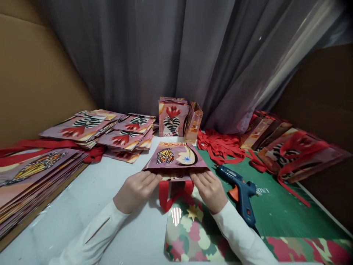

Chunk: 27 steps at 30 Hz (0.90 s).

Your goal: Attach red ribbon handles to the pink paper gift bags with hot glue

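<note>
- While both hands press the flat butterfly-print paper bag (174, 157) at its near edge, it lies printed face up on the white tabletop (110, 191), centre of view, mouth edge toward the person.
- Left hand (137, 190): fingers flat on the bag's near-left corner, pressing, not clenched. Right hand (211, 189): same on the near-right corner. Neither is closed round anything.
- Red ribbon handle (172, 193) loops out from under the near edge, between the two hands. It looks like the handle ends sit under the pressed strip; I can't tell whether glue is there.
- My read: step in hand is pressing the handle joint. Keep pressure even across both corners, fingertips just behind the edge, so the ribbon ends stay parallel and don't skew.
- Keep the loop clear of the fold; don't drag the bag sideways under load.
- Blue hot glue gun (241, 193) lies just right of the right hand on the green cutting mat (278, 209), nozzle toward the bag. Watch the sleeve near the tip.
- Patterned wrapping sheet (193, 232) lies under the right wrist.
- Further out: standing finished bags (179, 119) behind, loose red ribbons (220, 147) right of them, flat bag stacks (110, 132) to the left, handled bags (298, 154) right.
</note>
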Each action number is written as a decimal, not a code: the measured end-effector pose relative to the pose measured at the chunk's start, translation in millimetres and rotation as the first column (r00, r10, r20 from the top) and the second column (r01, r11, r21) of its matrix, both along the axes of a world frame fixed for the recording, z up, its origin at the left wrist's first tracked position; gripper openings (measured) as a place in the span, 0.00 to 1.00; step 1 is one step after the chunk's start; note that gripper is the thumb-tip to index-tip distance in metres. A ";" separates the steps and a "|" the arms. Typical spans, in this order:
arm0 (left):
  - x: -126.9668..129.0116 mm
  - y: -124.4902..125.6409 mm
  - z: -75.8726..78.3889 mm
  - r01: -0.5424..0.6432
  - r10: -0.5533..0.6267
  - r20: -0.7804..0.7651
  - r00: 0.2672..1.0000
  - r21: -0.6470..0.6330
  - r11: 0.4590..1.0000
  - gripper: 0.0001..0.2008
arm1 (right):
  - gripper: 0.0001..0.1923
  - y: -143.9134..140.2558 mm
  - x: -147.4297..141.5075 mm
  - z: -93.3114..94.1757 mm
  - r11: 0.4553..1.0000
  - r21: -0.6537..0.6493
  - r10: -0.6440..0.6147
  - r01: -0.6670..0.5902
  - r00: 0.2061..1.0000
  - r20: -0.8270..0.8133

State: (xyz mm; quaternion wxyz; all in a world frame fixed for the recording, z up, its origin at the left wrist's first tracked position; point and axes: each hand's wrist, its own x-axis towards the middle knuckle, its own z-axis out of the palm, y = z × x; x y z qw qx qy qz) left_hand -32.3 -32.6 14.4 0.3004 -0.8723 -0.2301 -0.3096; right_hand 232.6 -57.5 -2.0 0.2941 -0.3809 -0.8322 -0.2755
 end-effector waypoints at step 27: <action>68.0 12.6 -34.7 -0.446 0.190 -0.406 0.894 -0.762 0.469 0.20 | 0.14 -55.4 -65.7 -55.7 0.791 -0.506 -0.423 0.344 0.905 -0.045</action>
